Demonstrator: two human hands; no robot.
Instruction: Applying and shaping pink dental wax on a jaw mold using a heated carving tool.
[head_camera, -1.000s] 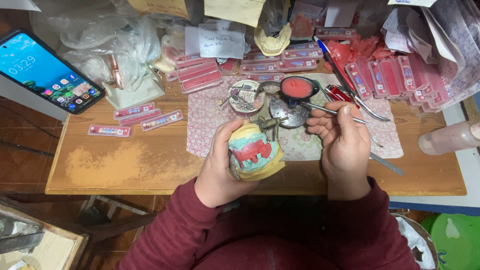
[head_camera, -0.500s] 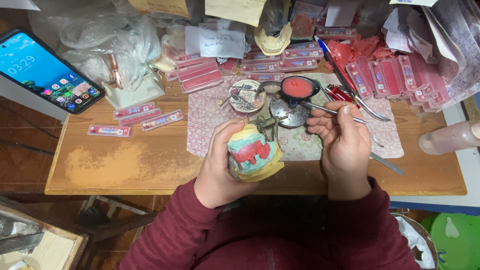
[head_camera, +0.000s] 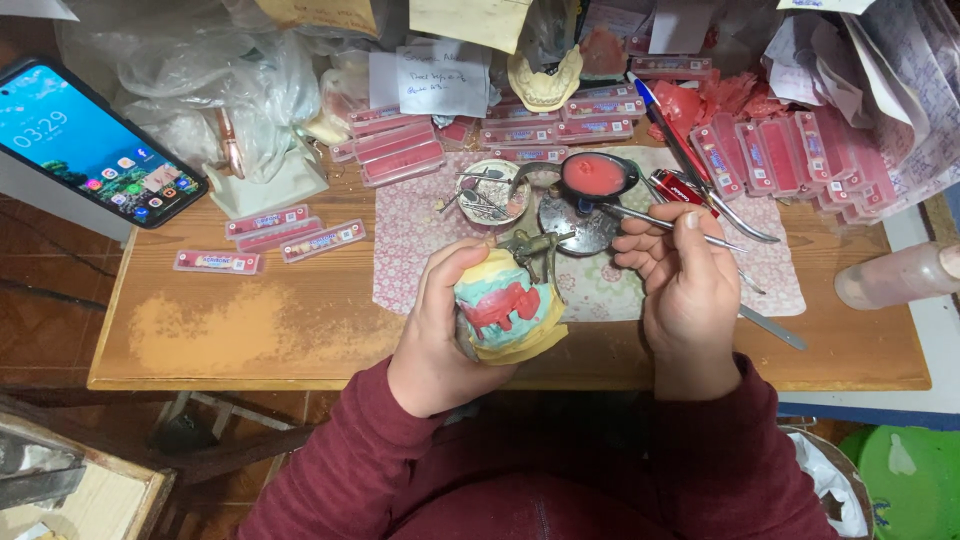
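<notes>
Dental cast (head_camera: 505, 310), yellow with pink wax, sits clasped in left hand (head_camera: 440, 330) above table edge, unmoved from a second ago. Right hand (head_camera: 685, 290) pinches metal instrument (head_camera: 640, 222), its tip holding at red wax dish (head_camera: 594, 175) just beyond the cast.

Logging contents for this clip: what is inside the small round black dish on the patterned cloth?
The small round black dish holds smooth red wax-like material, filling it. The dish's bottom is covered, so unseen.
</notes>
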